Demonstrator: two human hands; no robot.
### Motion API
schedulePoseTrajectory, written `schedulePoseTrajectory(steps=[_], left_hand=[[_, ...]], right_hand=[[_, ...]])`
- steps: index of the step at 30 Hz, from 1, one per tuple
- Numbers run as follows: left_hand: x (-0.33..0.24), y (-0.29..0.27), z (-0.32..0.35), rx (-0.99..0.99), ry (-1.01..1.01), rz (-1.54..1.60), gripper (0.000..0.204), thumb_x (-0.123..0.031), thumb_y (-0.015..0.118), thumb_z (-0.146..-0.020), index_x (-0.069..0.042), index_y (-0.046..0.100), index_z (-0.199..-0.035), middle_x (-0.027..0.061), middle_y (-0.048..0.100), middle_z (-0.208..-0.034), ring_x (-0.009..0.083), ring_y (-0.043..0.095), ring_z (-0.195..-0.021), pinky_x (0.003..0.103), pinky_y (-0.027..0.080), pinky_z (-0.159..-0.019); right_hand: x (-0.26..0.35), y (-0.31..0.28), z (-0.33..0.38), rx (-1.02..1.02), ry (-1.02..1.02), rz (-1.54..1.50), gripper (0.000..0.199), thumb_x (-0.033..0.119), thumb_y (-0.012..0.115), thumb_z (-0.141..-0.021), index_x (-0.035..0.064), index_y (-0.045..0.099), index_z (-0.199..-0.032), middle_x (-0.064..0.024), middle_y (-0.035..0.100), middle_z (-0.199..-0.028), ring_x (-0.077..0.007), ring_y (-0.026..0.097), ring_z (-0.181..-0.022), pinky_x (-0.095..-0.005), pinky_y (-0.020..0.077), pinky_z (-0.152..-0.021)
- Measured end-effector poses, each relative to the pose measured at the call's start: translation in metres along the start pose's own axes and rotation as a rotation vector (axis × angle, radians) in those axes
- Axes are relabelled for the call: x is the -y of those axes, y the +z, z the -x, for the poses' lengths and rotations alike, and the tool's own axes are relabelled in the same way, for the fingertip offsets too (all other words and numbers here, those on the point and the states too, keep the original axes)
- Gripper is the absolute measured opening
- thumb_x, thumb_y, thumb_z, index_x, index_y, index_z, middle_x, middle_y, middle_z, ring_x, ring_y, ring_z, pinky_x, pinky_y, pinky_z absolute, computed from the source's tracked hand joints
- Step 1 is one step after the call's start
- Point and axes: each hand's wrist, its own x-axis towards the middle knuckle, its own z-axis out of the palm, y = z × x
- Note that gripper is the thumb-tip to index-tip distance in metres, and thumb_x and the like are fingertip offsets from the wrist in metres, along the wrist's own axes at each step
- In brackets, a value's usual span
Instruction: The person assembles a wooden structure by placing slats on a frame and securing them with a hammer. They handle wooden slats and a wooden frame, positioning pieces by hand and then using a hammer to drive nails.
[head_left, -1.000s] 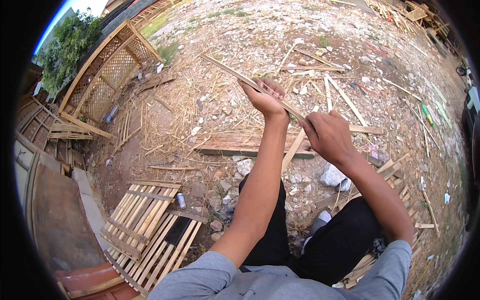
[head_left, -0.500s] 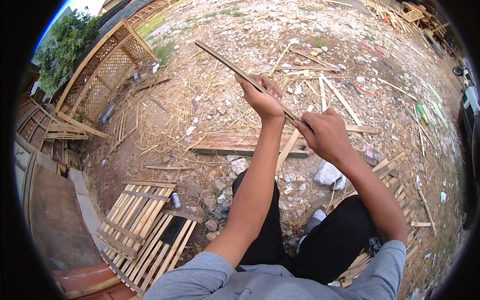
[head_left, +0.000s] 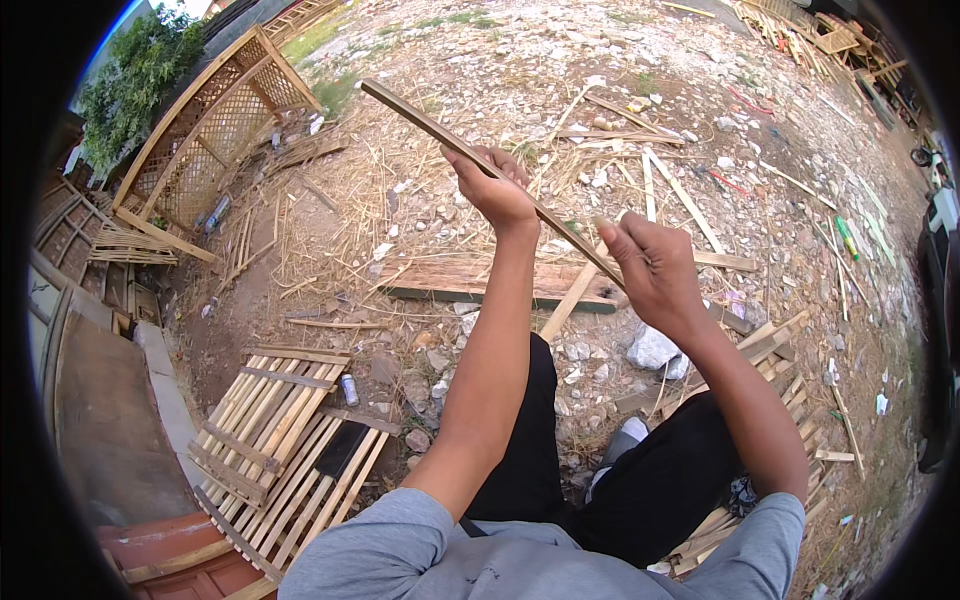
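Note:
A long, thin wooden strip (head_left: 410, 115) is held up slantwise before me, its far end toward the upper left. My left hand (head_left: 492, 190) grips it near the middle, fingers curled around it. My right hand (head_left: 655, 265) is closed beside the strip's lower end, with the thumb raised. Whether its curled fingers hold something small is hidden. On the ground beyond my knees lies a thick wooden plank (head_left: 450, 280) with a dark edge. A pale slat (head_left: 578, 300) crosses it at an angle.
Slatted wooden panels (head_left: 290, 430) lie at my left, bearing a dark flat object (head_left: 342, 449). A can (head_left: 349, 390) is beside them. A lattice frame (head_left: 205, 150) leans farther back. White rocks (head_left: 655, 345) and loose slats (head_left: 690, 200) litter the ground at right.
The strip and my left hand have shifted left. My right hand has moved slightly right and down, and its thumb has lifted from the strip.

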Motion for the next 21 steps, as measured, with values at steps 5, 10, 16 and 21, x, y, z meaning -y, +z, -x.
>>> schedulePoseTrajectory(steps=[5,10,16,21], left_hand=[[-0.004,0.004,0.005,-0.111,-0.103,-0.081,0.055,-0.063,0.028,-0.096,-0.011,0.038,-0.080,-0.0016,0.035,-0.059,0.0091,0.029,-0.046,0.024,0.025,-0.042],[-0.005,0.003,0.007,-0.247,-0.178,-0.148,0.055,-0.062,0.027,-0.096,-0.012,0.038,-0.079,-0.0018,0.034,-0.058,0.0093,0.029,-0.047,0.024,0.026,-0.043],[0.003,0.013,0.011,-0.177,-0.163,-0.190,0.054,-0.060,0.025,-0.097,-0.011,0.036,-0.077,-0.0007,0.036,-0.058,0.0096,0.030,-0.045,0.024,0.027,-0.043],[0.008,0.008,0.004,-0.186,-0.150,-0.234,0.052,-0.059,0.023,-0.098,-0.012,0.034,-0.079,-0.0014,0.034,-0.061,0.0099,0.029,-0.049,0.026,0.027,-0.046]], right_hand=[[-0.035,-0.018,-0.004,-0.132,0.439,-0.829,0.030,0.030,0.054,-0.098,0.0078,0.047,-0.079,0.0065,0.036,-0.063,-0.0049,0.033,-0.056,-0.0242,0.0313,-0.052],[-0.020,-0.009,-0.004,-0.072,0.395,-0.678,0.033,0.031,0.060,-0.094,0.0057,0.051,-0.113,0.0002,0.056,-0.079,-0.0088,0.053,-0.079,-0.0274,0.0425,-0.077],[-0.051,-0.002,0.000,0.079,0.371,-0.472,0.027,0.031,0.050,-0.099,0.0048,0.057,-0.105,-0.0011,0.059,-0.079,-0.0089,0.058,-0.076,-0.0265,0.0485,-0.075],[-0.051,-0.010,0.003,0.086,0.526,-0.701,0.030,0.036,0.045,-0.101,0.0084,0.051,-0.088,0.0050,0.040,-0.064,-0.0039,0.037,-0.054,-0.0205,0.0341,-0.051]])
